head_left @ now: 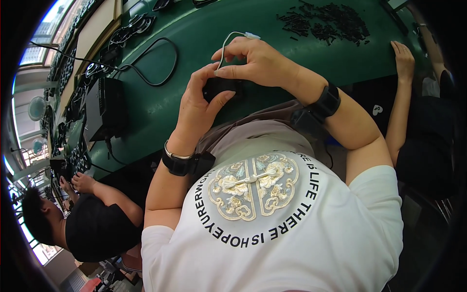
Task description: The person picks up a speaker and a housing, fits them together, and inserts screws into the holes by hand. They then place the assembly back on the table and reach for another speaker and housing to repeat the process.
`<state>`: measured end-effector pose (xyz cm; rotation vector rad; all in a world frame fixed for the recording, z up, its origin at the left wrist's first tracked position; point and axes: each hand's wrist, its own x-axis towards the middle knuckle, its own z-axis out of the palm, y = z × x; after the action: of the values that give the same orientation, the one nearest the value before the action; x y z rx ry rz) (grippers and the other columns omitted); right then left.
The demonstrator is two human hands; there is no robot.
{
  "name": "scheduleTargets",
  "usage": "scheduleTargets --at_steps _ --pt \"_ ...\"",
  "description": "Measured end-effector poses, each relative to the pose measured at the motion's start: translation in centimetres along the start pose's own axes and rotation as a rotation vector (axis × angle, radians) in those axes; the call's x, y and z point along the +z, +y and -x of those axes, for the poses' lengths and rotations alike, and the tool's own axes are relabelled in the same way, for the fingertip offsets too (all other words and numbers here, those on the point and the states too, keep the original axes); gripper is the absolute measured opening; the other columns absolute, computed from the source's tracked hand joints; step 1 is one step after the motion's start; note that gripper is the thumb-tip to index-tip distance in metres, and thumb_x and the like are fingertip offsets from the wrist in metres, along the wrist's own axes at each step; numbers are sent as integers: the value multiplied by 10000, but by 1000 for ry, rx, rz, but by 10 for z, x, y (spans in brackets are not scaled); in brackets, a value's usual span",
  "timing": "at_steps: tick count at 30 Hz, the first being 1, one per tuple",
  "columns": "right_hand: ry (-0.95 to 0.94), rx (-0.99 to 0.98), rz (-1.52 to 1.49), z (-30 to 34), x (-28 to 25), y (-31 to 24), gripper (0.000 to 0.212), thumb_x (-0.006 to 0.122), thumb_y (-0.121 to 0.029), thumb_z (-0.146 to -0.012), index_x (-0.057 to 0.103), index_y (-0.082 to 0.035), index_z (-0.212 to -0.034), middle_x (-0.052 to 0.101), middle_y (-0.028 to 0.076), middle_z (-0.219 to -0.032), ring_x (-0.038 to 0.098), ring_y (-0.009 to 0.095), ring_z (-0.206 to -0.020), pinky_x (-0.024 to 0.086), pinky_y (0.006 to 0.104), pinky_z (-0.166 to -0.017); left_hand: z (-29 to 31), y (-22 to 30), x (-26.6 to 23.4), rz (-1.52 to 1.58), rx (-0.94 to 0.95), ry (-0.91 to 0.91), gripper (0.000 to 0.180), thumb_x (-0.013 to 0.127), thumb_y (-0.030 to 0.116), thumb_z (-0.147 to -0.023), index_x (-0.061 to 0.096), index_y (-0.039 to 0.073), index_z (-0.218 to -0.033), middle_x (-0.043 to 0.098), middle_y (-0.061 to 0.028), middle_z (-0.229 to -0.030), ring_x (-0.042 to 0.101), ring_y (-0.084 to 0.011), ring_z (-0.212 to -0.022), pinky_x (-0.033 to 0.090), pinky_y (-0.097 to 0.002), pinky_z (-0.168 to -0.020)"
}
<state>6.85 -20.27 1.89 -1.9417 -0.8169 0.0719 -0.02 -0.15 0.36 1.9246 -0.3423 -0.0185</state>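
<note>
My left hand (193, 104) is curled around a small black object (211, 88), thumb on one side and fingers on the other. Its kind is hard to tell because my fingers and the dark surroundings hide most of it. A thin pale cable (224, 45) rises from between my fingertips and arcs over my right hand (258, 59). At its upper end is a small white plug (252, 36), lying by the knuckles. My right thumb and fingers close around the lower part of the cable, right beside the left fingertips.
The green table (194, 24) holds a pile of small black pieces (326, 23) at the far right. To the left stand a black box (104, 107) and a looped black cord (172, 48). A person (97, 224) works at left; another person's arm (400, 92) rests at right.
</note>
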Motion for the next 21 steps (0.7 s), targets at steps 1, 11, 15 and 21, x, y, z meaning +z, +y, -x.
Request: scheduleTargets --at_steps 1,11,15,21 --pt "3 2 0 -2 3 -3 293 713 -280 -871 654 -19 -989 668 67 -996 573 167 -908 478 295 -789 -1 0 -1 0 1 -4 588 792 132 -767 520 69 -1284 575 -114 -1323 531 -296 -1222 440 -396 -1000" --pt "185 -159 151 -15 12 0 173 699 -200 -844 662 -42 -785 659 55 -825 615 233 -800 500 347 -711 -9 4 -4 -351 322 -91 330 778 118 -752 727 118 -1078 593 -115 -1262 538 -335 -1184 446 -397 -985" --pt "151 -276 222 -11 10 -4 116 695 -168 -828 675 -56 -805 657 56 -833 618 250 -806 502 351 -714 -9 10 -8 -437 348 -162 384 801 119 -706 731 126 -1083 590 -119 -1250 544 -352 -1161 454 -412 -977" --pt "-37 -522 462 -4 5 -26 83 685 -128 -817 691 -77 -882 649 62 -847 621 267 -814 504 368 -714 -10 -1 -9 -476 437 -190 484 822 112 -652 720 162 -1122 559 -147 -1270 553 -367 -1134 476 -437 -954"
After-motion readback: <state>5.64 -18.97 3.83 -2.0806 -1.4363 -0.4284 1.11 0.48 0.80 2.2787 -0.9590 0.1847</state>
